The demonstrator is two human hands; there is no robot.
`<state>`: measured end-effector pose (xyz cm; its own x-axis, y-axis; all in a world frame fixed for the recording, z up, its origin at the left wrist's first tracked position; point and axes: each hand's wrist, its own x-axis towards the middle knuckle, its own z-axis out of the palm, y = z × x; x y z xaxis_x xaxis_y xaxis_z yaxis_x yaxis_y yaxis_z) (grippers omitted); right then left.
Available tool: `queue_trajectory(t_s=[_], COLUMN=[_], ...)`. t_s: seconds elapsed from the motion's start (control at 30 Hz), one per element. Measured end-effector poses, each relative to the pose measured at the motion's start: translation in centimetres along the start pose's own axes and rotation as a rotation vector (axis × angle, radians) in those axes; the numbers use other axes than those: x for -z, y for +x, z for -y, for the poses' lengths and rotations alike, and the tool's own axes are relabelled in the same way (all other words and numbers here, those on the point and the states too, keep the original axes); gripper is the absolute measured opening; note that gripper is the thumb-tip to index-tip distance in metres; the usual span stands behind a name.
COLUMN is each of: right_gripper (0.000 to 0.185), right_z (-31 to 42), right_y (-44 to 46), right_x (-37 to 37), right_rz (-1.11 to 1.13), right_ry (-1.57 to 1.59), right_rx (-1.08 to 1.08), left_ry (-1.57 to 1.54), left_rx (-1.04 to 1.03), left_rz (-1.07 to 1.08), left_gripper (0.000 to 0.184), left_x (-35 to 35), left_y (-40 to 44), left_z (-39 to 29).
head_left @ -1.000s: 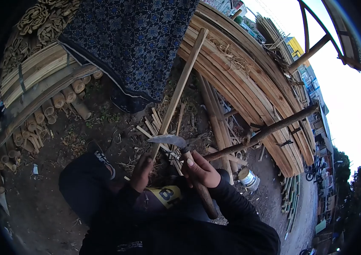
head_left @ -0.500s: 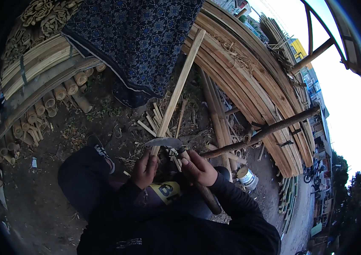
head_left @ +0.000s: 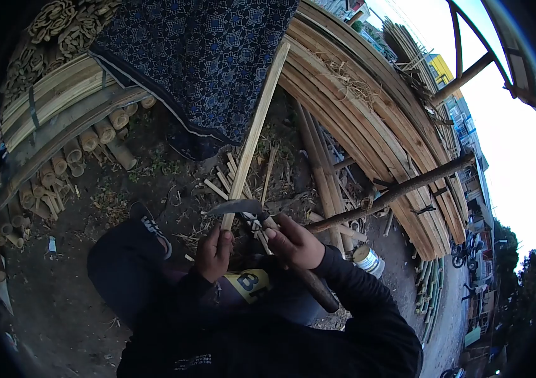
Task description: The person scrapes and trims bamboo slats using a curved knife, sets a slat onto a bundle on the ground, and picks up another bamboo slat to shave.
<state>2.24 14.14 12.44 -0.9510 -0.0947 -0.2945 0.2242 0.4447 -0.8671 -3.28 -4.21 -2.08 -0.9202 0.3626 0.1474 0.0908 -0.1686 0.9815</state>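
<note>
My left hand (head_left: 213, 253) is closed on the near end of a long, pale wooden strip (head_left: 255, 132), which slants up and away to the right. In my right hand (head_left: 295, 242) is a curved knife (head_left: 237, 206) with a long wooden handle, gripped near the blade. The handle runs back toward my right forearm. The blade lies across the strip just beyond my left fingers; whether its edge bites into the wood I cannot tell. Several short cut sticks (head_left: 220, 181) lie on the ground beneath the strip.
A dark patterned cloth (head_left: 198, 69) hangs ahead. Long stacked boards (head_left: 368, 145) stand to the right, with a slanting pole (head_left: 400, 191) before them. A white bucket (head_left: 367, 259) sits near my right elbow. Bamboo poles (head_left: 88, 137) are piled at the left.
The strip's far end has swung left. The knife blade has shifted slightly left and up along the strip, and its handle's rear end has moved right.
</note>
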Motion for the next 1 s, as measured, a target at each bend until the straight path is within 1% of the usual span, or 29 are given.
queue_trajectory(t_s=[0.03, 0.07, 0.13, 0.17, 0.2, 0.27, 0.3, 0.33, 0.4, 0.43, 0.53, 0.57, 0.6, 0.67, 0.7, 0.73, 0.8, 0.83, 0.87, 0.93, 0.97, 1.0], right_gripper=[0.031, 0.031, 0.030, 0.028, 0.028, 0.030, 0.027, 0.027, 0.022, 0.022, 0.029, 0.029, 0.029, 0.023, 0.022, 0.022, 0.026, 0.024, 0.024, 0.022, 0.021, 0.021], right_z=[1.9, 1.2, -0.4, -0.3, 0.0, 2.2, 1.9, 1.6, 1.0, 1.3, 2.5, 2.5, 2.2, 2.0, 2.3, 3.0, 4.2, 3.8, 4.0, 4.6, 5.1, 5.0], right_y=[0.0, 0.2, 0.5, 0.3, 0.2, 0.6, 1.2, 0.7, 0.0, 0.2, 0.9, 1.0, 0.8, 0.4, 0.8, 0.9, 1.0, 1.5, 1.2, 0.2, 0.5, 0.3], right_x=[0.2, -0.1, -1.3, -1.2, -0.7, 0.6, 1.4, 0.9, -0.3, -0.1, 1.3, 1.2, 1.0, 0.3, 1.0, 1.4, 2.1, 1.3, 1.3, 1.7, 3.1, 3.2], right_rz=[-0.058, -0.057, -0.121, -0.044, -0.050, -0.238, -0.388, -0.388, -0.023, -0.027, -0.302, -0.315, -0.316, 0.000, -0.063, -0.067, -0.370, -0.294, -0.302, -0.151, -0.207, -0.213], right_ry=[0.065, 0.063, -0.188, -0.321, -0.323, 0.168, 0.203, 0.202, -0.266, -0.263, 0.171, 0.211, 0.218, -0.193, -0.128, -0.128, 0.211, -0.030, -0.027, -0.074, 0.140, 0.138], right_rx=[-0.139, -0.143, 0.199, 0.171, 0.177, -0.131, -0.038, -0.045, 0.222, 0.222, -0.076, -0.065, -0.059, 0.095, 0.047, 0.044, -0.011, 0.175, 0.181, 0.019, -0.076, -0.083], left_ry=[-0.047, -0.098, -0.066, -0.027, -0.025, -0.162, -0.170, -0.156, -0.129, -0.122, -0.120, -0.108, -0.100, -0.108, -0.106, -0.101, -0.102, -0.081, -0.058, -0.056, -0.060, -0.066], left_rx=[0.029, 0.063, 0.047, 0.018, 0.011, 0.138, 0.143, 0.119, 0.085, 0.107, 0.149, 0.158, 0.155, 0.100, 0.096, 0.129, 0.161, 0.145, 0.127, 0.110, 0.108, 0.110], left_rz=[0.015, 0.031, 0.005, -0.023, -0.020, 0.042, 0.039, 0.030, 0.029, 0.038, 0.048, 0.052, 0.054, 0.029, 0.032, 0.047, 0.061, 0.051, 0.043, 0.051, 0.055, 0.061], left_gripper=[0.030, 0.030, 0.030, 0.031, 0.031, 0.031, 0.031, 0.031, 0.031, 0.030, 0.030, 0.030, 0.030, 0.030, 0.030, 0.030, 0.029, 0.029, 0.028, 0.028, 0.027, 0.027], left_x=[0.1, 0.0, -0.3, -0.3, -0.3, -0.4, -0.8, -1.0, -0.7, -0.5, -0.5, -0.4, -0.4, -0.5, -0.5, -0.4, -0.9, -0.8, -0.7, -0.5, -0.6, -1.0], left_y=[0.2, 0.2, -0.3, -0.3, -0.4, -0.8, -1.0, -1.2, -0.7, -0.6, -1.0, -1.0, -1.1, -1.0, -0.9, -0.9, -1.1, -1.2, -1.0, -0.8, -0.9, -1.2], left_z=[-0.3, -0.4, 0.1, 0.3, 0.4, 0.5, 0.5, 0.5, 0.4, 0.3, -0.2, -0.5, -0.3, 0.0, 0.2, -0.2, -0.3, -0.5, -0.6, -0.8, -0.9, -0.7])
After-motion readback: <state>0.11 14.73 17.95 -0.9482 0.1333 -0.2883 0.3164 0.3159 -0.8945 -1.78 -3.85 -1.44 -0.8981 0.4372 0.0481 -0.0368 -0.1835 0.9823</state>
